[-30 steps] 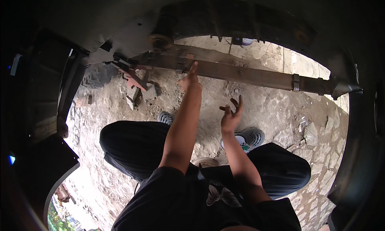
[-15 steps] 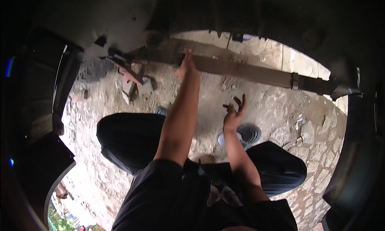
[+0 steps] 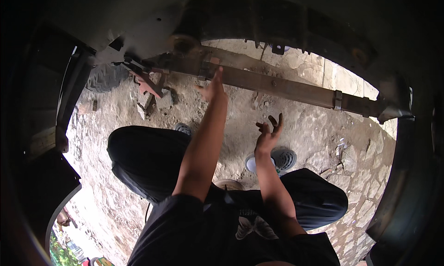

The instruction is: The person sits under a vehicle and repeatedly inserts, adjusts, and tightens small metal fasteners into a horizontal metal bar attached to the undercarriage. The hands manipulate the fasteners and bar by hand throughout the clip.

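Note:
Across the upper middle runs a long brown steel bar, which looks like a leaf spring, with a metal clamp toward its right end and another clamp toward its left. Just below the left clamp is my left hand, open, one finger pointing up against or in front of the bar; contact is hard to tell. My right hand hangs open in the air below the bar's middle. Its fingers are apart, darkly smudged, and hold nothing.
Dark vehicle bodywork arches overhead and down both sides. A knobbly tyre, a reddish metal bracket and broken stones are at the left. I am seated low between spread knees over dusty stone ground.
My left hand has come slightly down and away from the left clamp, its fingers spreading. My right hand stays raised and open. The whole view has shifted a little.

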Tool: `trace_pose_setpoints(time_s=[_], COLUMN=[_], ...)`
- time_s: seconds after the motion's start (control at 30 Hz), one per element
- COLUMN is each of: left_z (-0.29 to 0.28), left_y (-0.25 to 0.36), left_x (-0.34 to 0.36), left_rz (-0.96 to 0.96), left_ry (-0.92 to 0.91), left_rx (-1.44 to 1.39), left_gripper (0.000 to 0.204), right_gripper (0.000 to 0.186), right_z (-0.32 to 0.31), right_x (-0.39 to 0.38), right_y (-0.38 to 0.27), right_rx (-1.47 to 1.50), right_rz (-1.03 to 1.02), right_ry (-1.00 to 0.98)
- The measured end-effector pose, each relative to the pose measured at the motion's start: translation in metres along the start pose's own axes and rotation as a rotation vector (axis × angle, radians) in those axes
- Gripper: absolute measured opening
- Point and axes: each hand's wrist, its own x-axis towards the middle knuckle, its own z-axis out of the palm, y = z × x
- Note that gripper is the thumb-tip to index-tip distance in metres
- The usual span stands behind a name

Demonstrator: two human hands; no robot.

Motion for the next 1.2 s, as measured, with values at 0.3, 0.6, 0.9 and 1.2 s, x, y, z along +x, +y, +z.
trace_pose_setpoints(time_s=[0.3, 0.6, 0.9, 1.2], left_z=[0.020, 0.011, 0.007, 0.019], left_y=[0.004, -0.013, -0.025, -0.020], left_x=[0.026, 0.010, 0.002, 0.046], left_rz=[0.205, 0.066, 0.079, 0.208], left_ry=[0.068, -0.193, -0.274, -0.309], left_rx=[-0.026, -0.096, -0.262, -0.415], left_gripper=[0.138, 0.115, 0.090, 0.056], right_gripper=[0.070, 0.069, 0.069, 0.068], right_z=[0.005, -0.007, 0.001, 0.005], right_x=[0.000, 0.002, 0.003, -0.005], right_y=[0.002, 0.014, 0.019, 0.016], right_rx=[-0.032, 0.009, 0.062, 0.022], right_rz=[0.057, 0.121, 0.257, 0.301], right_ry=[-0.025, 0.012, 0.004, -0.018])
